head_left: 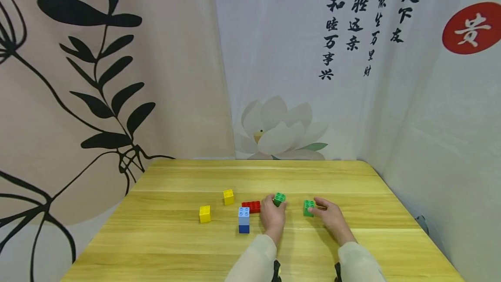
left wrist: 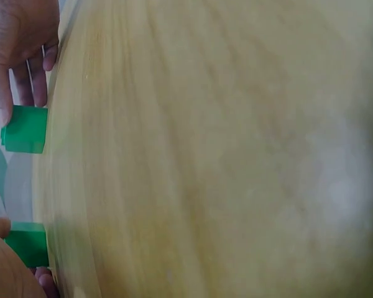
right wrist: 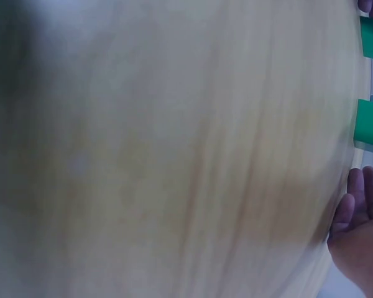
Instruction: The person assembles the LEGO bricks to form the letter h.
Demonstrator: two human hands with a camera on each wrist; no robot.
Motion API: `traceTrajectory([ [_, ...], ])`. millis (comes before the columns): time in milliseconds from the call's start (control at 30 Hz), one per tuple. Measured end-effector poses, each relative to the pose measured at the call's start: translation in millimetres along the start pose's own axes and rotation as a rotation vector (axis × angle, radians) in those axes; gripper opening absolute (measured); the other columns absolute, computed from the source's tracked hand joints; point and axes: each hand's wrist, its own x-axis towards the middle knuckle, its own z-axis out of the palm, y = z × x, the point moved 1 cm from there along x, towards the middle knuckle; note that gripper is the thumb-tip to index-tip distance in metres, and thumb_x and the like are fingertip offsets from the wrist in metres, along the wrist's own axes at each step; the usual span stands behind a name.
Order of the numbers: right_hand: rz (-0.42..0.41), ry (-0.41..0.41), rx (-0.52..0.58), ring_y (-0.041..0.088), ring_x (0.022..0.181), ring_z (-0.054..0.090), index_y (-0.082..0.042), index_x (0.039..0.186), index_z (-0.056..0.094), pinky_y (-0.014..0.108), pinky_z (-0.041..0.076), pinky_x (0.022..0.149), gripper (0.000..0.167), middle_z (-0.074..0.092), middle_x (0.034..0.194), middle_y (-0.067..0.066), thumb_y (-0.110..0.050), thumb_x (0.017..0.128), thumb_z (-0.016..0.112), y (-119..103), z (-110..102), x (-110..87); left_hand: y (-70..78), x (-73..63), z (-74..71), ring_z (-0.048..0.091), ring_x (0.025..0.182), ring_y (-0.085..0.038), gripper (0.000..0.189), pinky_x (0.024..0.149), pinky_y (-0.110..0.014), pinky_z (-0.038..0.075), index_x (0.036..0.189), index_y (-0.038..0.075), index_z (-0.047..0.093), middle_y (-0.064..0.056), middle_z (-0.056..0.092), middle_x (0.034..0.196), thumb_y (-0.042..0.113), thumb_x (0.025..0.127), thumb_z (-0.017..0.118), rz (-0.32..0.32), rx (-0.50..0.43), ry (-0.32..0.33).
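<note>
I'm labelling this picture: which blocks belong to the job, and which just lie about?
In the job, apparently:
left green block, in the left hand
right green block, at the right hand

Apparently lying about:
red block
light blue block
dark blue block
near yellow block
far yellow block

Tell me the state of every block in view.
Left green block: held by left hand, studs up
Right green block: touched by right hand, grip unclear
Light blue block: stacked on dark blue block
Dark blue block: under light blue
Red block: lying studs up
Nearer yellow block: standing alone, studs up
Farther yellow block: alone, studs up
</note>
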Motion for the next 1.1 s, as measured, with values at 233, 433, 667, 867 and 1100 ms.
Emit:
traceTrajectory([
  [233,-0.004,0.006,-0.016,0.042,0.128,0.045,0.002,0.145,0.046,0.054,0.042,0.101,0.058,0.045,0.143,0.029,-0.023,0.097,0.067,-0.4,1.2,0.4,-2.0,2.2,-0.6,0.064,0.084,-0.028,0.035,0.076,-0.045,0.052,0.108,-0.001,0.070,-0.010,0.065,0.093,0.016,0.080,0.083,-0.008,-0.012,-0.010],
  [433,-0.007,0.006,-0.025,0.044,0.129,0.044,0.002,0.145,0.046,0.053,0.043,0.101,0.057,0.046,0.142,0.029,-0.023,0.098,0.065,1.0,4.1,-2.1,-4.8,3.2,-1.8,0.063,0.086,-0.025,0.035,0.078,-0.044,0.053,0.109,0.001,0.070,-0.008,0.066,0.095,0.017,0.081,0.083,-0.045,-0.035,-0.030],
  [667,0.005,0.017,-0.044,0.042,0.129,0.046,0.000,0.143,0.050,0.052,0.043,0.102,0.054,0.049,0.141,0.026,-0.022,0.097,0.066,0.8,5.7,-3.8,-5.0,2.7,-7.6,0.063,0.084,-0.026,0.031,0.075,-0.044,0.053,0.107,0.000,0.069,-0.010,0.067,0.095,0.014,0.082,0.081,-0.030,-0.046,-0.041],
  [867,0.005,0.012,-0.062,0.042,0.130,0.046,-0.001,0.141,0.053,0.053,0.042,0.102,0.053,0.050,0.141,0.025,-0.024,0.095,0.069,-0.5,3.9,-6.6,-7.4,5.2,-11.4,0.063,0.085,-0.025,0.029,0.076,-0.043,0.054,0.105,0.000,0.070,-0.010,0.067,0.095,0.014,0.082,0.081,-0.001,-0.047,-0.060],
  [1100,0.001,-0.005,-0.117,0.044,0.128,0.047,-0.003,0.139,0.056,0.055,0.042,0.101,0.055,0.051,0.140,0.026,-0.030,0.093,0.071,0.5,2.0,-10.0,-1.8,7.8,-21.0,0.063,0.091,-0.024,0.028,0.080,-0.041,0.055,0.108,0.002,0.071,-0.008,0.068,0.098,0.013,0.084,0.079,0.010,-0.101,-0.128],
])
